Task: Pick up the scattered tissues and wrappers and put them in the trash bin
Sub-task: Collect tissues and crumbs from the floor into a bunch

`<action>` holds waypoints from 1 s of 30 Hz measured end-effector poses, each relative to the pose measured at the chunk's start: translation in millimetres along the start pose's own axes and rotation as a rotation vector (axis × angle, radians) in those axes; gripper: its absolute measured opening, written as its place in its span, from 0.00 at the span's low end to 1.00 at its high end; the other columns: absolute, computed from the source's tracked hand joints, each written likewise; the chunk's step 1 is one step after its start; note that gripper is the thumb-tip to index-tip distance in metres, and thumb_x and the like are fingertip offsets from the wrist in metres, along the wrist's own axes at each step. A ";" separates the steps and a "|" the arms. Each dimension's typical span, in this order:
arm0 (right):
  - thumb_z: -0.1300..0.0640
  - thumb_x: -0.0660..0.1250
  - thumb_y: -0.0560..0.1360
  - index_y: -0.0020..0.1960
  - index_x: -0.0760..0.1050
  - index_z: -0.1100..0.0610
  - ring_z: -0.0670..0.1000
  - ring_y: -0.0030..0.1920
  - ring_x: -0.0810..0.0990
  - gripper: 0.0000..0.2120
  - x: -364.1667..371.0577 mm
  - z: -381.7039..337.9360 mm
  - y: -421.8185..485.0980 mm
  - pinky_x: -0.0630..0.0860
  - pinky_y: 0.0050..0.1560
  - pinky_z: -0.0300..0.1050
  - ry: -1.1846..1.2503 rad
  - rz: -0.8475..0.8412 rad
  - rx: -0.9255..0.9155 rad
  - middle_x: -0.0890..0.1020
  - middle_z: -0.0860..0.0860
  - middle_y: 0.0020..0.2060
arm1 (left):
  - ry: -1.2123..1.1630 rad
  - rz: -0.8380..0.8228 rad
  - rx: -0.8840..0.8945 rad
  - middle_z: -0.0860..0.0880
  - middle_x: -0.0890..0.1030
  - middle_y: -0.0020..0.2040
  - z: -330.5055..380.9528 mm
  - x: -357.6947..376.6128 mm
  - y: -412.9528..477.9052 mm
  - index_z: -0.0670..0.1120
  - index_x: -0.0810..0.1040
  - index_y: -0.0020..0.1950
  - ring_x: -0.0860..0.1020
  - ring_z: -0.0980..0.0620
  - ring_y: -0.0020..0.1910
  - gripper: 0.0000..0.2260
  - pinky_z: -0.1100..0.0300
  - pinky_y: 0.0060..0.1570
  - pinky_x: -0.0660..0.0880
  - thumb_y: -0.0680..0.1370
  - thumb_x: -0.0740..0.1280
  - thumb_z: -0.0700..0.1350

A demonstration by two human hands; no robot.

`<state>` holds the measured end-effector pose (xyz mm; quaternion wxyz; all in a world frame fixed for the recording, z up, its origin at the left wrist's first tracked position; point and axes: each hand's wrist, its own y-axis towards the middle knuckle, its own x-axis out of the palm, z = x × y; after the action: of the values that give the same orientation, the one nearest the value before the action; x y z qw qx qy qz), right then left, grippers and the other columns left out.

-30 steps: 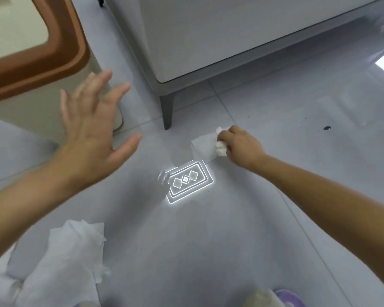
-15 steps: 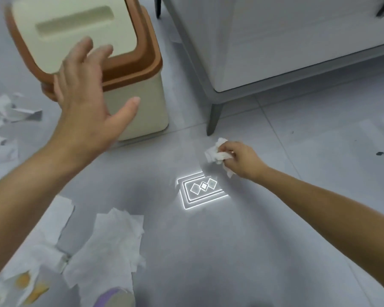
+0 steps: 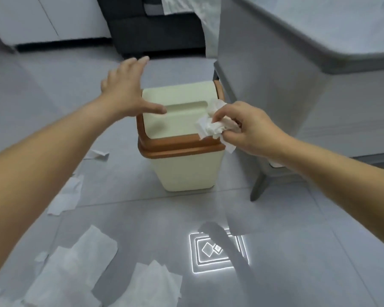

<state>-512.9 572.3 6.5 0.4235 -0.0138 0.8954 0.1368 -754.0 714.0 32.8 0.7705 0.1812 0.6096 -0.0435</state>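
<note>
A cream trash bin (image 3: 186, 171) with a brown rim and a closed cream swing lid (image 3: 177, 116) stands on the grey floor in the middle of the view. My right hand (image 3: 248, 129) holds a crumpled white tissue (image 3: 213, 127) over the lid's right edge. My left hand (image 3: 126, 89) hovers with fingers spread above the bin's far left corner, its thumb over the lid. Several flat white tissues lie on the floor at the lower left, one (image 3: 84, 258) nearest my left forearm, another (image 3: 151, 284) at the bottom, and a strip (image 3: 64, 196) farther up.
A grey cabinet (image 3: 319, 89) on a slanted leg (image 3: 261, 185) stands directly right of the bin. A dark sofa base (image 3: 155, 34) sits behind it. A small tissue scrap (image 3: 98, 154) lies left of the bin. A bright ceiling-light reflection (image 3: 217, 251) shines on the tiles.
My right hand lifted the crumpled tissue from the floor up to the bin's lid. My left hand moved from in front of the bin to above its far corner. The view tilted up.
</note>
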 end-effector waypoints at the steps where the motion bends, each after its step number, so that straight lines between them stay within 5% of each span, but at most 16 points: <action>1: 0.60 0.66 0.69 0.51 0.76 0.49 0.52 0.45 0.73 0.12 1.7 -3.3 11.9 0.66 0.42 0.35 -0.029 0.013 -0.021 0.73 0.49 0.46 | 0.006 -0.059 0.017 0.47 0.55 0.76 -3.5 3.3 3.9 0.55 0.50 0.75 0.56 0.39 0.73 0.54 0.39 0.69 0.57 0.57 0.74 0.67; 5: 0.62 0.64 0.71 0.54 0.76 0.50 0.61 0.61 0.71 0.14 19.4 -9.7 45.9 0.66 0.55 0.41 -0.149 -0.024 -0.089 0.73 0.52 0.52 | 0.046 -0.141 0.102 0.48 0.56 0.76 -13.3 23.7 3.4 0.56 0.49 0.74 0.60 0.41 0.72 0.53 0.38 0.65 0.65 0.58 0.74 0.67; 10: 0.60 0.62 0.73 0.54 0.76 0.47 0.54 0.58 0.71 0.13 41.2 -8.2 64.1 0.61 0.67 0.64 -0.198 -0.056 -0.089 0.73 0.52 0.53 | 0.088 -0.110 0.122 0.50 0.53 0.76 -23.6 36.4 0.2 0.57 0.49 0.74 0.66 0.42 0.68 0.47 0.44 0.57 0.72 0.63 0.71 0.64; 18: 0.56 0.64 0.74 0.60 0.75 0.43 0.50 0.52 0.75 0.16 54.9 -3.5 78.2 0.69 0.53 0.41 -0.230 -0.303 -0.019 0.73 0.50 0.61 | 0.039 -0.018 0.139 0.49 0.48 0.77 -18.8 44.3 -8.7 0.55 0.49 0.74 0.68 0.40 0.65 0.42 0.49 0.49 0.73 0.68 0.72 0.57; 24: 0.58 0.63 0.74 0.56 0.79 0.47 0.50 0.54 0.76 0.13 47.2 -0.7 67.6 0.72 0.58 0.47 -0.277 -0.214 -0.067 0.75 0.49 0.59 | 0.039 -0.026 0.123 0.49 0.46 0.77 -17.1 46.1 -14.5 0.55 0.48 0.74 0.67 0.41 0.66 0.42 0.48 0.51 0.72 0.69 0.70 0.58; 30: 0.56 0.64 0.74 0.53 0.78 0.54 0.54 0.43 0.77 0.09 59.0 -14.2 21.2 0.77 0.40 0.53 -0.254 -0.076 -0.296 0.77 0.53 0.49 | -0.038 -0.031 0.126 0.46 0.48 0.77 -16.2 52.4 -65.3 0.51 0.50 0.75 0.63 0.40 0.70 0.41 0.44 0.58 0.70 0.70 0.68 0.61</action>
<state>-564.4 594.5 -24.9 0.5315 -0.0922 0.8036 0.2513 -774.5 666.7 -35.1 0.7683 0.2192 0.5935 -0.0973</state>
